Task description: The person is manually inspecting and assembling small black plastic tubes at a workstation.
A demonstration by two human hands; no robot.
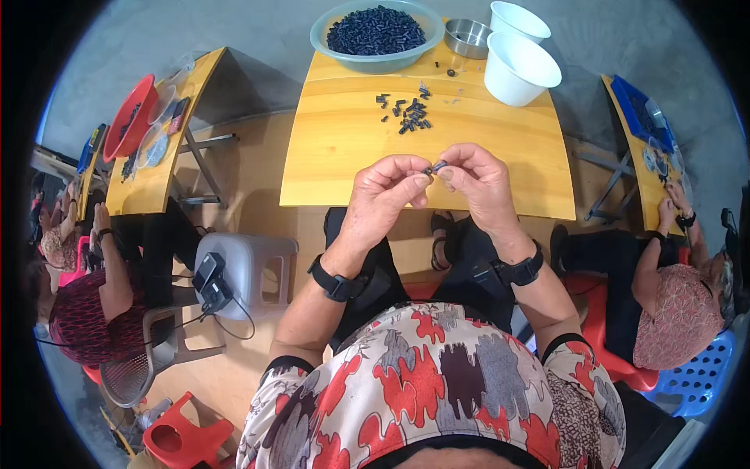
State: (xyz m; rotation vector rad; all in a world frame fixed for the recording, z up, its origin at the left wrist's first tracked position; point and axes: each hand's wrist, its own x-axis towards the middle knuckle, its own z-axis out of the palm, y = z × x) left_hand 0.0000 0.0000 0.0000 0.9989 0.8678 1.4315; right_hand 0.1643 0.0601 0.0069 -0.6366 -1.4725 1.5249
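Above the near edge of the table, my left hand (388, 191) and my right hand (483, 184) meet fingertip to fingertip. Both are closed in a pinch on a small dark cylindrical piece (438, 166) between them; whether it is one piece or two joined, I cannot tell. Just beyond my fingers, a loose pile of small black cylindrical pieces (414, 116) lies on the wooden table (336, 156). Farther back stands a wide translucent basin (375, 64), heaped with many more of these dark pieces.
Two white tubs (522, 74) and a steel bowl (467, 39) stand at the back right. A grey stool (246, 273) with black devices is on my left. People sit at side tables, with a red basin (129, 117) left and a blue tray (641, 113) right.
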